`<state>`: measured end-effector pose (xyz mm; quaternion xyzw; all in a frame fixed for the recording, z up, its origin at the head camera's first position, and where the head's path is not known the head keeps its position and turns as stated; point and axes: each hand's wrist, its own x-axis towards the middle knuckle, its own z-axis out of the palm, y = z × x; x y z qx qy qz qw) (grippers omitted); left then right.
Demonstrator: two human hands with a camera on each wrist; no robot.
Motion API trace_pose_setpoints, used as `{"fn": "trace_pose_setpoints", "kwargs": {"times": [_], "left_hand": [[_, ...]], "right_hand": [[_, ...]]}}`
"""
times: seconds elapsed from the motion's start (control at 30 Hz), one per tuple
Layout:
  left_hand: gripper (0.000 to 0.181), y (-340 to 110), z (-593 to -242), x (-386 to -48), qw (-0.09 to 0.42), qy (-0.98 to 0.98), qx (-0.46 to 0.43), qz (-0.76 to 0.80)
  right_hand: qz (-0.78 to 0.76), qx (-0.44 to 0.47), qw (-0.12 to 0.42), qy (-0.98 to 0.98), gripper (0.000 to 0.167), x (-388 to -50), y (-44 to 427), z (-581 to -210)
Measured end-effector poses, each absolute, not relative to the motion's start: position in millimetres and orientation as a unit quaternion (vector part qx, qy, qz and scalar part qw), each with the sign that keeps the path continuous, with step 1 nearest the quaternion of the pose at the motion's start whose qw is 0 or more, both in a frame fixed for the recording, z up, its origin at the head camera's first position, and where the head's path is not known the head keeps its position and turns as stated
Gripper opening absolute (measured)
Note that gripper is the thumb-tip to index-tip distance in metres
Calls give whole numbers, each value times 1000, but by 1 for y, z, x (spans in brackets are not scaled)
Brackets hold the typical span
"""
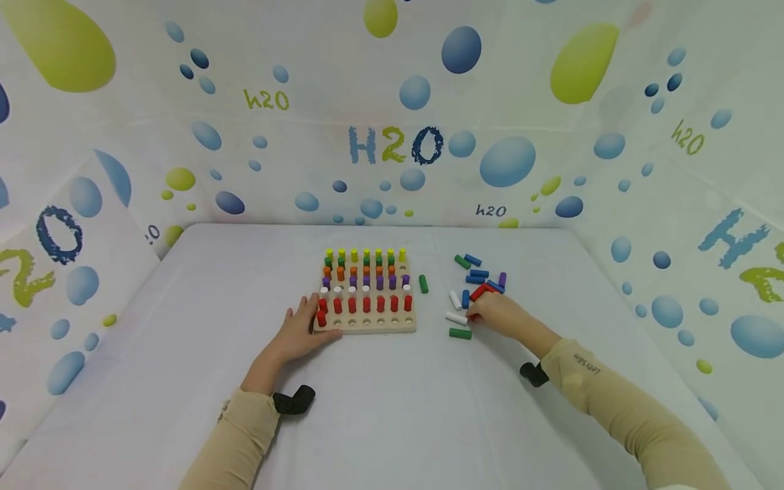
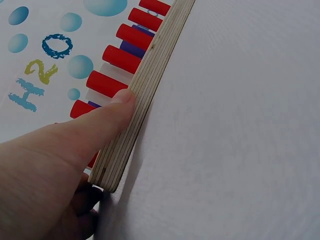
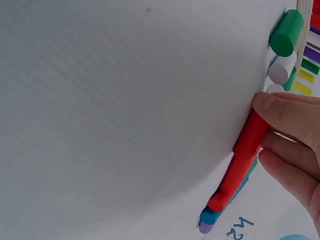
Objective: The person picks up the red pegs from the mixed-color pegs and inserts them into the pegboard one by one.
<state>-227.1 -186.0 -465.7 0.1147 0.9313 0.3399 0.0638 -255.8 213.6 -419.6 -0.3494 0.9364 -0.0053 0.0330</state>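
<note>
A: White sheeting printed with blue and green drops and "H2O" rises behind the wooden pegboard, doesn't it?

B: Yes, and the pegboard sits on a white-covered counter. Rows of pegs stand in it, running yellow, green, orange, purple, white and red from back to front.

A: And its front row?

B: A lone red peg at the left end, round holes to its right.

A: Who is touching it?

B: The person's left grip is spread at the pegboard's front left corner, thumb on the front edge.

A: Anything pinched?

B: The right grip, well right of the pegboard, pinches a loose red peg between thumb and fingers.

A: What lies nearby?

B: Right of the pegboard, a green peg is just beside it; two white pegs, several blue pegs and a purple peg lie farther out.
</note>
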Motion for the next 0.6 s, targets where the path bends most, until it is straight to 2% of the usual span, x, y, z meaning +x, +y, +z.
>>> {"fn": "trace_pose_setpoints", "kwargs": {"times": [0.2,0.6], "left_hand": [[104,-186,-467,-227,64,932,117,338],[103,-188,-469,-230,62,931,119,340]], "right_hand": [[-76,-329,32,941,16,-255,215,-411],[-345,-226,14,911,19,-256,221,-414]]}}
